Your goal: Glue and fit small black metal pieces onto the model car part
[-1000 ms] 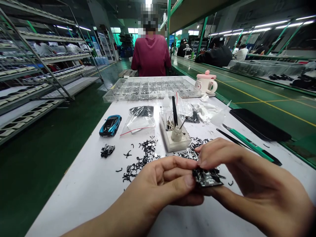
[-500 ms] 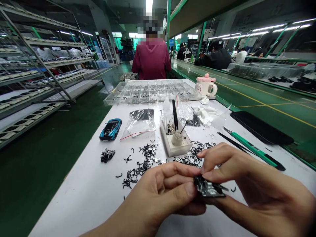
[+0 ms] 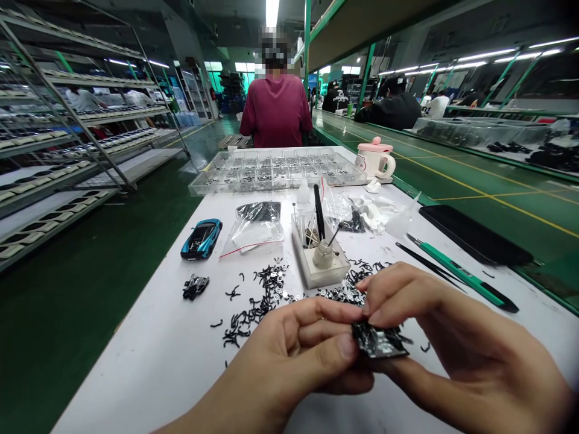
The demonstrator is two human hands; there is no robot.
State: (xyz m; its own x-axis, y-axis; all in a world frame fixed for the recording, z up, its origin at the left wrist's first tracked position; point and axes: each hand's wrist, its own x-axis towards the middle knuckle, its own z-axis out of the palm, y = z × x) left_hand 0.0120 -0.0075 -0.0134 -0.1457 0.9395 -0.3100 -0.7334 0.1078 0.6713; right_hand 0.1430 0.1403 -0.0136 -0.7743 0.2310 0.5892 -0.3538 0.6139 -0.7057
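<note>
Close in front of me, a small black part with silvery patches point(image 3: 380, 342) is held between both hands. My left hand point(image 3: 312, 355) pinches its left end with thumb and fingers. On the other side, my right hand point(image 3: 434, 325) has its fingertips pressed on the top edge, with its thumb or another finger partly hidden below. Whether something tiny is between those fingertips I cannot see. Loose curved black pieces point(image 3: 239, 322) and small silver pieces point(image 3: 339, 295) lie on the white table point(image 3: 158, 343) beyond my hands. A similar black-and-silver part point(image 3: 196, 287) rests at the left.
A blue toy car point(image 3: 202, 239), plastic bag point(image 3: 256, 226) and white holder with tweezers and a small bottle point(image 3: 323, 256) stand ahead. At right lie a green-handled knife point(image 3: 465, 274) and black pouch point(image 3: 474, 235). Farther off are a compartment tray point(image 3: 275, 169), pink-lidded mug point(image 3: 374, 160) and seated co-worker point(image 3: 277, 111).
The part in my hands is tipped slightly, showing more of its upper face. Both hands keep their grip. The whole view has shifted a little.
</note>
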